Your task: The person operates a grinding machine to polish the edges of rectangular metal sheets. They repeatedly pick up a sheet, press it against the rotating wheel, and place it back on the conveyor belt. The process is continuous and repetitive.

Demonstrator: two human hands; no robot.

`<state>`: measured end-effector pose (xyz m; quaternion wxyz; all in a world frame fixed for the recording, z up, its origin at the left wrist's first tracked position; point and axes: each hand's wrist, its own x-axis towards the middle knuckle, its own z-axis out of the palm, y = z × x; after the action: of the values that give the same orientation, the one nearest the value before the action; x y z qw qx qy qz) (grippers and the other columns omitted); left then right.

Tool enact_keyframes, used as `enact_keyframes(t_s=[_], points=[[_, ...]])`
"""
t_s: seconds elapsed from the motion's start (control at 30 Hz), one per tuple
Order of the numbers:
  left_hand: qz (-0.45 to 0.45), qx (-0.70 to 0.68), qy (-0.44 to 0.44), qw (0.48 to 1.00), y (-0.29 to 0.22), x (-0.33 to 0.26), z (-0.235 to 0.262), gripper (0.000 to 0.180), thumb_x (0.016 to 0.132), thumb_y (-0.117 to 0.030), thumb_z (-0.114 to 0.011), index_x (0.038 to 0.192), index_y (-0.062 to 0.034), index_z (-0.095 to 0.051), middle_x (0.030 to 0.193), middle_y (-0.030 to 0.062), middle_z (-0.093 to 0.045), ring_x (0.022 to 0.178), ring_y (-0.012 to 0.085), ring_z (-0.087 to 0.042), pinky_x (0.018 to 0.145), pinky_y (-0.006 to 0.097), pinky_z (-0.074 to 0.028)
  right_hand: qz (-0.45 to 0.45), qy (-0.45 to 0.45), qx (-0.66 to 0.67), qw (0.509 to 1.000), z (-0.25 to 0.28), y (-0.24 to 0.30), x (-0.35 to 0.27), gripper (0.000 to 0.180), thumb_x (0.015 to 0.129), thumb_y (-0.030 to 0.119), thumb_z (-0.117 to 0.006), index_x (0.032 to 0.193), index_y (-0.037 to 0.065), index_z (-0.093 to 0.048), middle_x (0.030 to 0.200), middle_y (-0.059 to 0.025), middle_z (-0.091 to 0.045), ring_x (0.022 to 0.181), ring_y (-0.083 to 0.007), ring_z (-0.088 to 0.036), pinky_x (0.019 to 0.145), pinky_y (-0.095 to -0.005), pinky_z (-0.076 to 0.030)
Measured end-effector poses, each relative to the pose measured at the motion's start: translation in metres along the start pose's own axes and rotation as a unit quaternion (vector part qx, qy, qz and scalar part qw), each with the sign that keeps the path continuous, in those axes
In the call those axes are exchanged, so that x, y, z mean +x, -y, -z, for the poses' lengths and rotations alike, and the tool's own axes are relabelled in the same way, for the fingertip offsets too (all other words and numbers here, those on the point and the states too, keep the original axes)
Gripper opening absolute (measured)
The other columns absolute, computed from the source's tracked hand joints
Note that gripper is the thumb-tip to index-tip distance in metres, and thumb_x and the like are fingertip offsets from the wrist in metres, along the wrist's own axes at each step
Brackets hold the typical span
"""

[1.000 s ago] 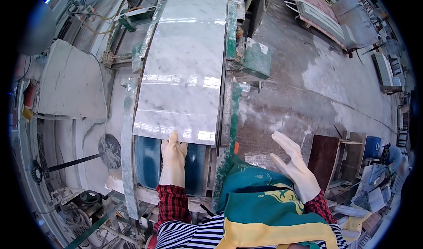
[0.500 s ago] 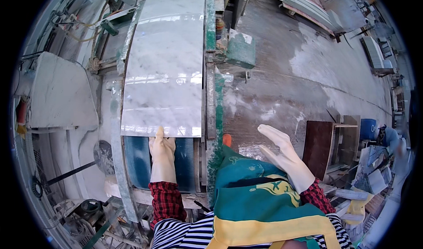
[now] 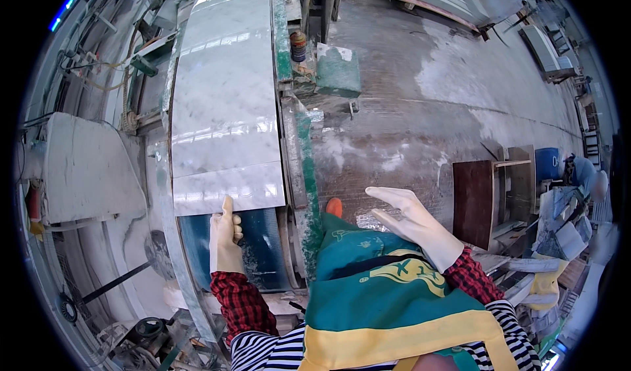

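A long, polished white-grey marble slab (image 3: pixel 223 108) lies on the conveyor, its near end over the blue ribbed belt (image 3: pixel 266 249). My left hand (image 3: pixel 227 239), in a cream glove, is closed at the slab's near edge. Its thumb rests on top, and the fingers are curled by the edge, their tips partly hidden. A thin line crosses the slab close to this end. My right hand (image 3: pixel 417 226), also gloved, is held in the air in front of my green apron (image 3: pixel 374 285). Its fingers are stretched out, the thumb is apart, and it holds nothing.
Green-edged metal rails (image 3: pixel 309 200) flank the conveyor. A green box (image 3: pixel 338 70) and a small can (image 3: pixel 298 46) are by its right side. A pale slab (image 3: pixel 92 167) stands left. A brown cabinet (image 3: pixel 473 203), a blue barrel (image 3: pixel 547 164) and stacked offcuts are at right.
The view has shifted slightly, moving the conveyor left in the picture. My left fingers look more curled at the slab's edge. My right hand stays outstretched.
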<state>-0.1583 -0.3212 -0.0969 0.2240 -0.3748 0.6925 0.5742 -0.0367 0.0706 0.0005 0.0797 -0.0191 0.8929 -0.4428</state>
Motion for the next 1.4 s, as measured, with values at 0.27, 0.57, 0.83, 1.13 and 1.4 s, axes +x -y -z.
enact_keyframes(t_s=[0.27, 0.57, 0.83, 1.13, 1.4], points=[[0.025, 0.108, 0.002, 0.994, 0.0, 0.021, 0.011, 0.065, 0.091, -0.067, -0.06, 0.071, -0.0049, -0.058, 0.056, 0.0, -0.045, 0.042, 0.0104, -0.04, 0.038, 0.026, -0.03, 0.006, -0.012, 0.033, 0.999, -0.002, -0.018, -0.014, 0.04, 0.093, 0.015, -0.07, 0.13, 0.003, -0.063, 0.123, -0.0221, -0.068, 0.103, -0.0361, -0.069, 0.085, -0.039, -0.056], [-0.14, 0.136, -0.017, 0.98, -0.046, -0.043, -0.01, 0.039, 0.101, -0.044, -0.058, 0.103, -0.0054, -0.063, 0.05, 0.003, -0.045, 0.037, 0.0129, -0.041, 0.034, 0.028, -0.031, -0.041, -0.12, 0.02, 0.992, 0.026, -0.073, -0.075, 0.04, 0.097, 0.025, -0.063, 0.129, 0.001, -0.062, 0.114, -0.0256, -0.068, 0.104, -0.0393, -0.067, 0.092, -0.041, -0.052], [-0.223, 0.325, 0.323, 0.861, -0.049, -0.138, -0.178, 0.037, 0.101, -0.036, -0.057, 0.115, -0.0012, -0.062, 0.06, 0.0069, -0.051, 0.046, 0.0189, -0.047, 0.043, 0.035, -0.037, -0.298, -0.228, -0.008, 0.927, 0.023, -0.145, -0.211, 0.04, 0.096, 0.034, -0.062, 0.131, 0.013, -0.063, 0.121, -0.0184, -0.068, 0.107, -0.0395, -0.065, 0.095, -0.0447, -0.052], [-0.163, 0.465, 0.432, 0.756, 0.055, -0.146, -0.272, 0.033, 0.101, -0.033, -0.055, 0.115, -0.0037, -0.061, 0.074, 0.0095, -0.054, 0.062, 0.022, -0.05, 0.057, 0.039, -0.04, -0.381, -0.52, -0.22, 0.732, 0.031, -0.189, -0.44, 0.032, 0.09, 0.023, -0.064, 0.117, 0.005, -0.065, 0.111, -0.0168, -0.067, 0.104, -0.0358, -0.064, 0.095, -0.0433, -0.052], [-0.15, 0.465, 0.39, 0.781, 0.101, -0.143, -0.282, 0.03, 0.102, -0.031, -0.053, 0.115, -0.0059, -0.06, 0.086, 0.0118, -0.057, 0.077, 0.0248, -0.053, 0.069, 0.043, -0.042, -0.532, -0.617, -0.359, 0.455, 0.046, -0.194, -0.633, 0.035, 0.088, 0.018, -0.066, 0.119, 0.003, -0.06, 0.115, -0.0183, -0.063, 0.111, -0.0359, -0.058, 0.1, -0.0441, -0.046]])
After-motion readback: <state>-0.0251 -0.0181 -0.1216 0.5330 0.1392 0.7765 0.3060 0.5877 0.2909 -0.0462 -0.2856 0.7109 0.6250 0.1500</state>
